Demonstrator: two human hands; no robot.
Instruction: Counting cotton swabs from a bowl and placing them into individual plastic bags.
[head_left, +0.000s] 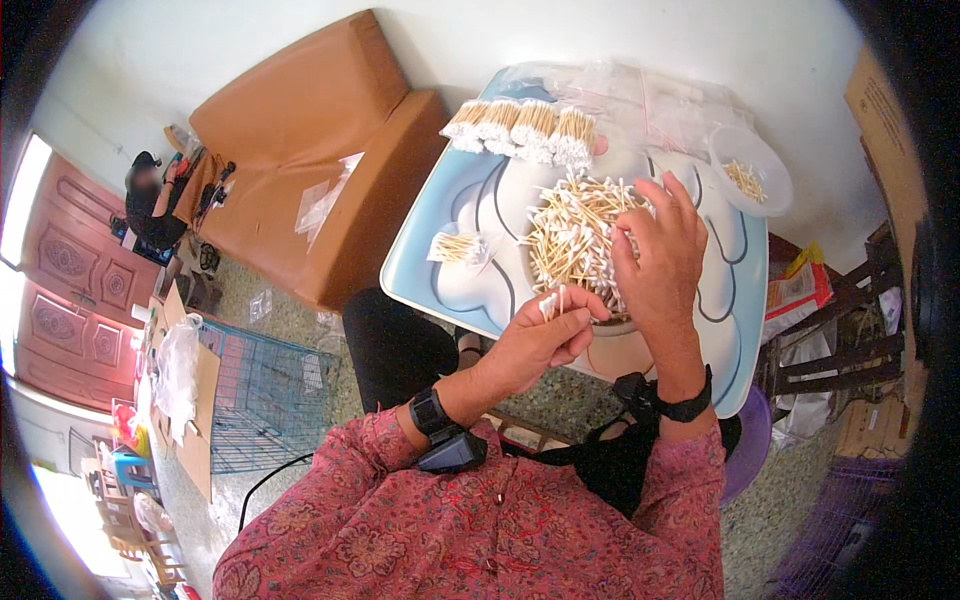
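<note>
A large heap of cotton swabs (pixel 575 232) with white tips and wooden sticks fills a round container (pixel 622 328) on a small blue and white table (pixel 425 270). At the near side of the heap my left hand (pixel 545 345) is closed round a few cotton swabs, their white tips showing above the fingers. My right hand (pixel 662 255) reaches over the heap's right side. Its thumb and index finger come together at a cotton swab, while the other fingers are raised; the exact contact is partly hidden. A small clear bag of swabs (pixel 459 248) lies to the left.
Several bagged swab bundles (pixel 520 128) line the table's far left. Clear plastic bags (pixel 640 100) lie along the back. A white bowl (pixel 770 195) with a few swabs stands at the far right. Beyond are a brown sofa (pixel 290 150), a blue wire cage (pixel 265 400) and a seated person (pixel 150 205).
</note>
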